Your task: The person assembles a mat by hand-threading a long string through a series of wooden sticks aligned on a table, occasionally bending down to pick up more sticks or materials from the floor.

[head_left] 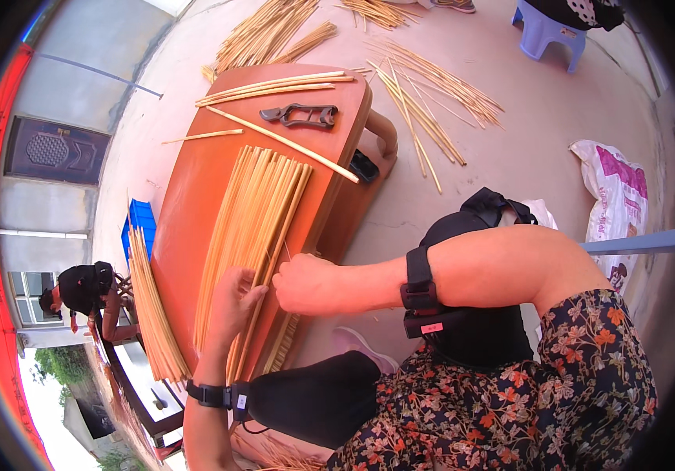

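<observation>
On the brown table (180, 204) lies a row of pale straw-coloured reed stalks (255, 188), side by side like a mat. My left hand (237, 302) rests on the lower part of this row, its thumb apart from the fingers. Close to its right, my right hand (302, 284) is closed in a pinch at the row's right edge. A thin strand (287, 250) stands up from its fingertips; I cannot tell whether it is wire or thread. Farther up the table, dark hand pruners (302, 116) lie beside loose stalks (275, 143).
More stalks (267, 35) lie in heaps on the floor beyond the table. A long bundle (153, 314) leans by a blue crate (140, 224) at the left. A blue stool (548, 38) and a printed sack (612, 196) stand at the right. Another person (90, 294) sits at far left.
</observation>
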Tool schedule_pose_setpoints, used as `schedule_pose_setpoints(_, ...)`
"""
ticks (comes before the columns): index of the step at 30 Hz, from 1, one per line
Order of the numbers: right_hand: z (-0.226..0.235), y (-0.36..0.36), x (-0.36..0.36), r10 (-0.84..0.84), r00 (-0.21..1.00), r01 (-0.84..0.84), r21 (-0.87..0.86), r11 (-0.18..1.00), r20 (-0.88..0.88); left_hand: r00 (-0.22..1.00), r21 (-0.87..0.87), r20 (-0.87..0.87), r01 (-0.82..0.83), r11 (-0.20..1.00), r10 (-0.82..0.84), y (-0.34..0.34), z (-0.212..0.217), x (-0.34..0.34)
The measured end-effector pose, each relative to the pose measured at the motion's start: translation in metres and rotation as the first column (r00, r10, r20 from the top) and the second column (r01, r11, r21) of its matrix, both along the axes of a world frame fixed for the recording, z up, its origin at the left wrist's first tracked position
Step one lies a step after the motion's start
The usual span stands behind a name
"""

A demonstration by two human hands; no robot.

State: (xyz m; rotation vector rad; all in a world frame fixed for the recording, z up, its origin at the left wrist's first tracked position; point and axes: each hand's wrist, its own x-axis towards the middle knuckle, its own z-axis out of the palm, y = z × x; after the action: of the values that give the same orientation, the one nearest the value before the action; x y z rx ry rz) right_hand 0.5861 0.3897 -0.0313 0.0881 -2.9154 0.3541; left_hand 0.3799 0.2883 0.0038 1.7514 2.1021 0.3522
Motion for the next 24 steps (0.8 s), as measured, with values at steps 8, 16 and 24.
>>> schedule_pose_setpoints(8, -0.01, -0.004, -0.002, -0.127, 0.978, 0.131, 0.019, 0.991, -0.164, 0.925, -0.061, 0.329, -0.18, 0.982, 0.19, 0.005, 0.04, -0.066)
schedule_pose_setpoints(16, -0.008, -0.009, -0.013, -0.11, 0.975, 0.107, -0.027, 0.994, -0.195, 0.908, 0.177, -0.368, -0.144, 0.974, 0.201, 0.064, 0.091, -0.186)
schedule_pose_setpoints(24, -0.004, 0.004, -0.02, -0.11, 0.992, 0.106, -0.065, 0.992, -0.061, 0.756, 0.3, -0.438, -0.386, 0.872, 0.486, 0.111, 0.001, -0.284)
